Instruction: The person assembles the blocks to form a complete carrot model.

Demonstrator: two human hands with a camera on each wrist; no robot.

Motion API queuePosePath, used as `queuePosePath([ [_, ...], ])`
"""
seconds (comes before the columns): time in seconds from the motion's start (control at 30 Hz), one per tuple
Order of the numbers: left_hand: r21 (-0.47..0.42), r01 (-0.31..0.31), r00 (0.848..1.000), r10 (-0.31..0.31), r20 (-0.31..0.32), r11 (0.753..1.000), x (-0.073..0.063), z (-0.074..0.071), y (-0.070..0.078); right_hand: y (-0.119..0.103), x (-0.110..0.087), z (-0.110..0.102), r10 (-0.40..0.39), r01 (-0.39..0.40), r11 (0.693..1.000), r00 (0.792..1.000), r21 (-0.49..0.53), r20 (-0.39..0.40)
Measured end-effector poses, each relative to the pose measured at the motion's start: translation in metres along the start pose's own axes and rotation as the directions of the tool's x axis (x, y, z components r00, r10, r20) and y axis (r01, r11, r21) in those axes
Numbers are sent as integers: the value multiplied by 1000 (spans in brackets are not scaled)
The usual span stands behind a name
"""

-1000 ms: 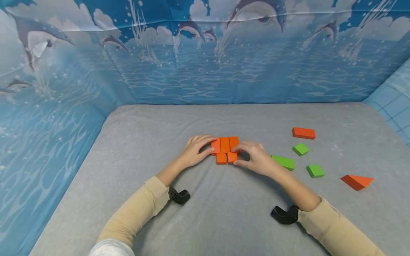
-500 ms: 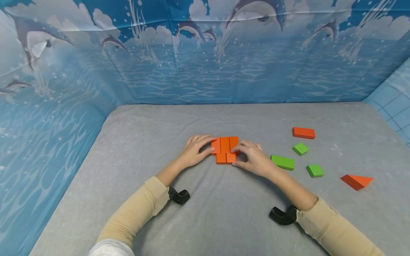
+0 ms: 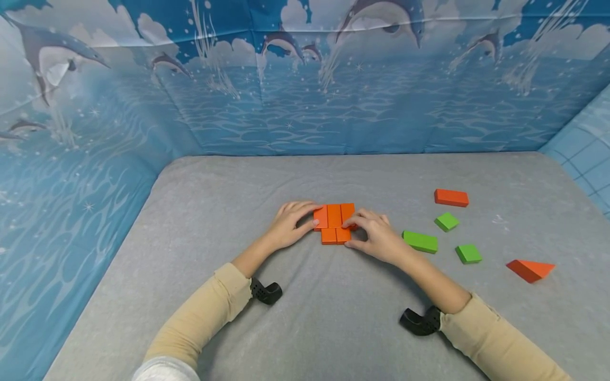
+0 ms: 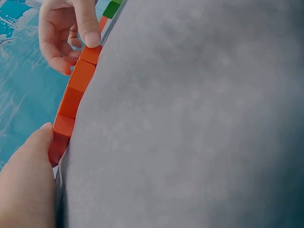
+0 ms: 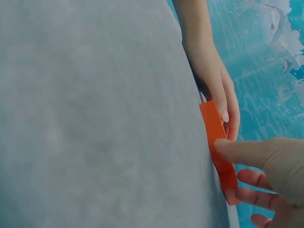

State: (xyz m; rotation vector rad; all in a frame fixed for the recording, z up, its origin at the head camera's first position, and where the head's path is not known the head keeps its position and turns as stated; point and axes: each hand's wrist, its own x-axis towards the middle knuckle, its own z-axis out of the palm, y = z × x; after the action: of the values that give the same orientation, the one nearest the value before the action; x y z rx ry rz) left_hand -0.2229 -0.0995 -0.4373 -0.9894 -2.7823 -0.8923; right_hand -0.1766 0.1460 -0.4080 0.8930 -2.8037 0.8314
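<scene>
Three upright orange rectangular blocks (image 3: 334, 215) lie side by side in the head view. Two small orange square blocks (image 3: 329, 236) sit against their near ends, touching each other. My left hand (image 3: 288, 225) holds the leftmost rectangular block (image 3: 321, 216), fingers at its far corner and thumb at its near side. My right hand (image 3: 381, 237) pinches the right square block (image 3: 342, 235) between thumb and index finger. In the left wrist view the orange blocks (image 4: 80, 75) form a row between both hands. The right wrist view shows my right thumb (image 5: 232, 149) against the orange row.
To the right lie a loose orange rectangular block (image 3: 451, 198), a green rectangular block (image 3: 420, 242), two green square blocks (image 3: 447, 221) and an orange triangular block (image 3: 530, 270). Grey cloth (image 3: 229, 185) covers the table; a blue dolphin-print curtain (image 3: 305, 106) stands behind.
My right hand has moved slightly left with the right square block, closing the gap between it and the left square block. My left hand has stayed in place.
</scene>
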Motion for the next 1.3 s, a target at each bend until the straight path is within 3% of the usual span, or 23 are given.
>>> queuePosePath([
  [0.17,3,-12,1000,12,-6,1000,0,1,-1,11,0,-20,-9,17,996,996,89,-92],
  [0.33,0,-17,1000,17,-10,1000,-1,1,-1,42,-10,-59,101,-78,990,974,119,-202],
  [0.43,0,-17,1000,17,-8,1000,-1,1,-1,67,-21,-79,177,-149,979,958,138,-225],
  [0.63,-1,-6,1000,6,-4,1000,-1,2,-1,114,-47,-105,305,-278,947,934,161,-185],
  [0.9,0,-17,1000,17,-11,1000,0,3,-2,153,-68,-117,371,-368,928,922,52,-106],
  [1.3,4,-16,1000,16,-10,1000,0,4,-4,172,-71,-105,445,-451,892,888,-33,-114],
])
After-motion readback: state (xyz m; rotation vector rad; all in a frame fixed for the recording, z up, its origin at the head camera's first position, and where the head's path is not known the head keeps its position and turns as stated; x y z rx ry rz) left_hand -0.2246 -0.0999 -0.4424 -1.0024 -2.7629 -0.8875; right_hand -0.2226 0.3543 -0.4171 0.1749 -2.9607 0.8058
